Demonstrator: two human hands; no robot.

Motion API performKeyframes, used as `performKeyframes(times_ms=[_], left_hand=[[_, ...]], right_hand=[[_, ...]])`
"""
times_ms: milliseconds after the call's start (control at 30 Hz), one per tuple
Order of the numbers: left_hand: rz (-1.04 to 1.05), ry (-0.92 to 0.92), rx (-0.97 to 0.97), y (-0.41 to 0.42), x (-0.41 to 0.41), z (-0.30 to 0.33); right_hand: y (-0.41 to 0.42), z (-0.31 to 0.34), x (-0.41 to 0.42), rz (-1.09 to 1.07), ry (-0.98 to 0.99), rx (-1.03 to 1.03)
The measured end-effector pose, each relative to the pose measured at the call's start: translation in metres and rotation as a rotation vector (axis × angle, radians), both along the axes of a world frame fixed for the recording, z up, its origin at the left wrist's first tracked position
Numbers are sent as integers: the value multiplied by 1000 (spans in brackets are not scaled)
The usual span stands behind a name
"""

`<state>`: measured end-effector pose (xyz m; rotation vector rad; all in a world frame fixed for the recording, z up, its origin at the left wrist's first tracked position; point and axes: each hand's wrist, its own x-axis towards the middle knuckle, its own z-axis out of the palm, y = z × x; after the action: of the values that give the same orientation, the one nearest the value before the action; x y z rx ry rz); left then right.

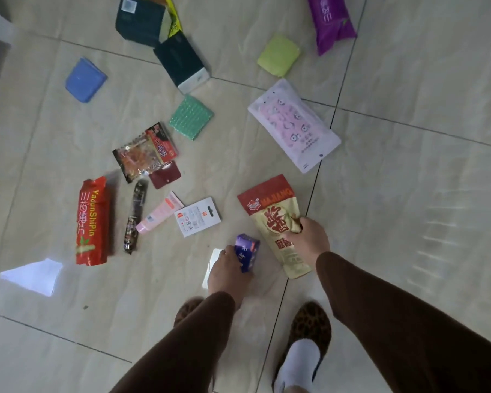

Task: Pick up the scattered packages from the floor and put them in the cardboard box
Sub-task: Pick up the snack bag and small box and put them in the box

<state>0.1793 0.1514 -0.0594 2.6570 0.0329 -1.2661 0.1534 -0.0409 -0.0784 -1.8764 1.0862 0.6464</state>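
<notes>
We stand over a tiled floor (408,80) strewn with packages. The white pouch (294,124) with pink print lies flat, its long axis running from upper left to lower right. The red bag (92,221) at left lies nearly straight up and down the view, leaning slightly. The tan pouch (275,222) with a red top band points its red end up and to the left, its long axis slanting down to the right; our right hand (309,239) closes on its right edge, thumb and fingers pinching the film. The purple pack (330,21) sits at the top right, partly cut off. Two dark boxes (165,38) lie end to end at the top, slanting down to the right. Beside them are a blue pad (85,80), a yellow-green pad (278,54) and a green pad (191,117). A snack bag (145,151) lies mid-left, a dark strip (135,217) below it running nearly vertical, a pink tube (160,212) angled up to the right, and a white card (197,217) just beside the tube. Our left hand (228,269) grips a small purple packet (247,251), which seems lifted off the tiles, though blur leaves that unsure.
</notes>
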Motion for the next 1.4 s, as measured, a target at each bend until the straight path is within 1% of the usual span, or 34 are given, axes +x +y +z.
performKeyframes(times_ms=[167, 267, 333, 433, 467, 533, 600, 667, 733, 800, 900, 967, 1033, 1133, 1200, 1267, 1400], left_hand=[[-29, -140, -35, 3, 73, 34], [-84, -189, -27, 4, 115, 33], [-129, -216, -22, 7, 133, 20], [-242, -216, 7, 14, 145, -8], [-244, -208, 3, 17, 145, -16], [-213, -204, -5, 22, 141, -28], [-259, -239, 47, 28, 133, -33], [-338, -246, 132, 30, 127, -34], [-363, -253, 180, 31, 125, -35], [-365, -244, 156, 28, 126, -38], [-317, -191, 67, 19, 133, -41], [-322, -188, 48, 15, 135, -41], [-287, -191, 13, 12, 137, -38], [-146, -210, -66, 8, 140, -26], [-36, -205, -109, 8, 142, -9], [78, -197, -140, 11, 144, 17], [312, -175, -220, 27, 135, 86]], right_hand=[[-29, 33, 52, 27, -123, -71], [-54, 28, 94, 90, -155, -165], [-72, 18, 124, 98, -145, -203], [-91, 5, 166, 140, -78, -234], [-95, 0, 177, 174, -41, -250], [-100, -11, 192, 163, -17, -275], [-100, -19, 197, 94, -16, -267], [-99, -24, 197, 72, 0, -290], [-100, -24, 196, 98, 40, -361], [-98, -23, 195, 168, 129, -407], [-90, -22, 191, 222, 196, -384], [-81, -24, 184, 197, 171, -308], [-71, -25, 174, 126, 111, -209], [-56, -13, 159, -21, 10, -26], [-46, 5, 149, -46, -28, 28], [-38, 29, 139, -51, -47, 41], [-18, 94, 121, -93, -64, 79]])
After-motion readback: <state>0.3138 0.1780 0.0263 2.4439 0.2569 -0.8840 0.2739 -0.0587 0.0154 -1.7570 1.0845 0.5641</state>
